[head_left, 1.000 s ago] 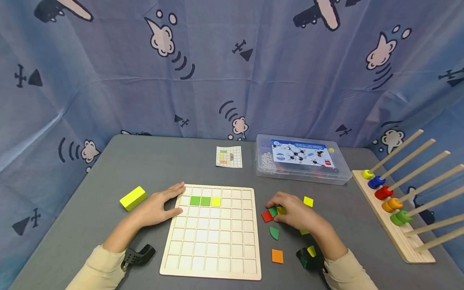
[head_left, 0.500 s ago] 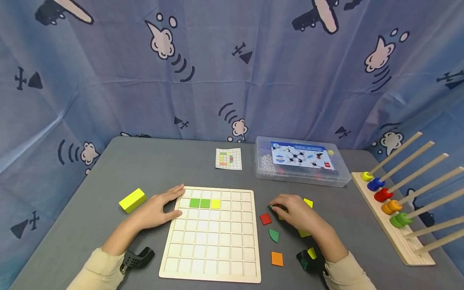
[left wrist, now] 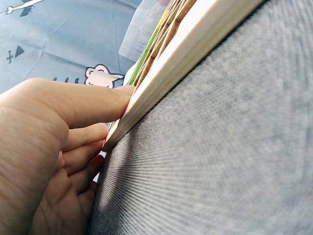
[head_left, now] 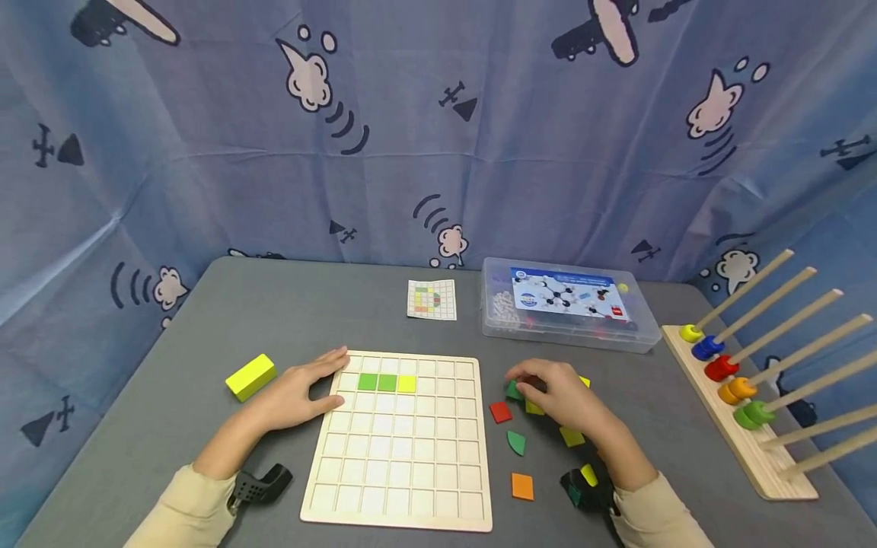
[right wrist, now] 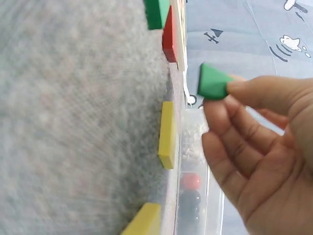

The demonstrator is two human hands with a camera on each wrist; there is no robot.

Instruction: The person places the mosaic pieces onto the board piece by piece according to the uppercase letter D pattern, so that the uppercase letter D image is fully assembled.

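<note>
The board [head_left: 397, 464] lies nearest me on the table [head_left: 308, 304], with an orange tile [head_left: 522, 486] just to its right. Farther along that side are a green quarter-round [head_left: 516, 443] and a red tile [head_left: 501, 412], with yellow tiles [head_left: 572, 436] to their right. My right hand [head_left: 558, 392] pinches a green piece [right wrist: 213, 82] between thumb and fingers, lifted clear of the table, right of the board. My left hand [head_left: 301, 396] grips nothing; its extended fingers and thumb rest against the board's left edge, toward the far corner. A yellow block [head_left: 250, 377] lies left of it. In the board's second row from the far edge sit two green squares [head_left: 387, 383] and a yellow square [head_left: 407, 383], side by side. At far right stands a peg rack [head_left: 760, 472]; beyond the board, a grid card [head_left: 432, 299] lies left of a clear box [head_left: 596, 340]. A blue curtain [head_left: 384, 190] hangs behind.
</note>
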